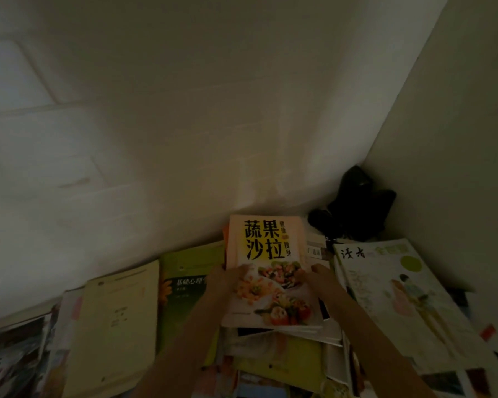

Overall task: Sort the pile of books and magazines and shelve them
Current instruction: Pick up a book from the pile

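Books and magazines cover almost the whole near surface, overlapping with no bare gaps between them. A salad cookbook (266,271) tops the central stack, with the left hand (227,278) and right hand (318,278) on its two side edges. Just left lie a green book (184,282) and a cream booklet (118,326); a white magazine (391,297) lies close on the right. A dark object (357,208) fills the far right corner. Pale walls (184,110) close in behind and on the right. Open air remains above the stacks.
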Action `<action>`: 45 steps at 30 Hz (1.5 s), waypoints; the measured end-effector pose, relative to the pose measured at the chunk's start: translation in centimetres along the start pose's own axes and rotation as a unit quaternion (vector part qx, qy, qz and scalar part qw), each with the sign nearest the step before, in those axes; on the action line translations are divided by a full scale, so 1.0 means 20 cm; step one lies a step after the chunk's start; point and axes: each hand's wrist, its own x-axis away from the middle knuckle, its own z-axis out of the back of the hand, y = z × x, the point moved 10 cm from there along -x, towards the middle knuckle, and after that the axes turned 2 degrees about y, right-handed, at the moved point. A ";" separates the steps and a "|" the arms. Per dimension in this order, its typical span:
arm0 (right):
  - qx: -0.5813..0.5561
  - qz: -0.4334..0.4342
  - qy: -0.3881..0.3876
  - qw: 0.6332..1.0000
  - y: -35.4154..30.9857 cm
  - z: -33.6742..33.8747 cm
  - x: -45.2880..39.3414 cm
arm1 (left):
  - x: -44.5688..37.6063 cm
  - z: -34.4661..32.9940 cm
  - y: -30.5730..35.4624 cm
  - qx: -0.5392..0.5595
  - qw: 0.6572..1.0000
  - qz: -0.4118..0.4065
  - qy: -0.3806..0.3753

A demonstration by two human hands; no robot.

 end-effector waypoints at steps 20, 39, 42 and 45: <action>-0.227 0.029 -0.052 0.972 0.02 -0.02 0.06 | 0.05 -0.01 -0.02 0.043 0.998 -0.044 -0.025; -0.230 0.249 -0.056 0.939 -0.16 -0.18 0.51 | 0.48 0.21 0.25 -0.048 0.922 -0.358 -0.140; -0.251 0.264 -0.045 0.930 -0.21 -0.24 0.64 | 0.54 0.43 0.22 -0.022 0.942 -0.329 -0.064; -0.298 0.250 -0.077 0.918 -0.30 -0.40 0.80 | 0.68 0.75 0.22 -0.002 0.951 -0.308 0.014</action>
